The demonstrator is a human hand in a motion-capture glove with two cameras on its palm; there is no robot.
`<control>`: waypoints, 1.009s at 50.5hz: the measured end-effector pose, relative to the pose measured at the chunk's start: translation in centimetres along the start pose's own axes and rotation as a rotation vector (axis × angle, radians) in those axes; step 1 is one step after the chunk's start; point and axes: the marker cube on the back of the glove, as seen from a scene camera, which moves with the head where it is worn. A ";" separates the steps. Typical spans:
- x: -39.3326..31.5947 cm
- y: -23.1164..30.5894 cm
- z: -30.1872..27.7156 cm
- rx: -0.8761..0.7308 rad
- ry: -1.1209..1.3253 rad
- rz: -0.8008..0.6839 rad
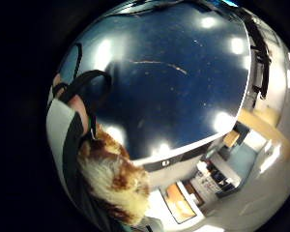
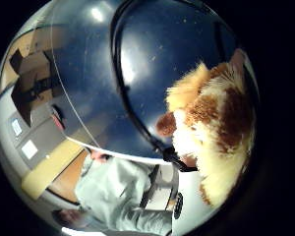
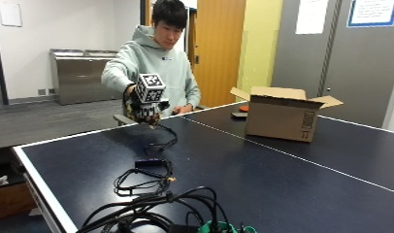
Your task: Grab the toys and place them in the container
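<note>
My gloved right hand (image 3: 140, 109) is raised above the near-left part of the dark blue table (image 3: 249, 170), gripping a brown-and-cream plush toy (image 3: 150, 119). The plush (image 2: 214, 132) fills one side of the thumb-side palm view and shows beside my fingers (image 1: 70, 104) in the little-finger view as fluffy fur (image 1: 113, 181). An open cardboard box (image 3: 279, 116) stands on the table well to the right of the hand, flaps up.
A white centre line (image 3: 268, 148) crosses the table. A tangle of black cables (image 3: 152, 194) and a small black device (image 3: 150, 163) lie near the front edge. Small dark and orange objects (image 3: 241, 112) sit behind the box.
</note>
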 end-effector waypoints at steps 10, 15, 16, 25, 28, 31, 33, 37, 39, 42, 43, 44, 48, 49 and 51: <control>-2.1 -2.0 -9.7 -0.010 -0.023 -0.120; -6.0 0.6 -12.1 0.030 0.028 -0.205; -7.4 1.8 -12.3 0.046 0.046 -0.224; -18.3 6.4 -18.9 0.280 0.063 -0.402; -20.8 6.4 -21.6 0.383 0.054 -0.434; -23.9 6.6 -24.0 0.493 0.035 -0.473; -26.3 7.0 -25.4 0.570 0.018 -0.538; -30.2 8.0 -27.1 0.681 0.001 -0.820; -32.0 8.0 -27.8 0.730 -0.028 -0.801; -34.8 7.1 -28.8 0.808 -0.069 -0.677; -35.7 6.9 -29.0 0.835 -0.078 -0.688; -36.7 6.8 -29.1 0.859 -0.086 -0.723; -39.6 6.3 -28.9 0.919 -0.109 -0.867; -40.2 5.8 -28.9 0.931 -0.115 -0.849; -41.3 4.6 -28.9 0.949 -0.108 -0.782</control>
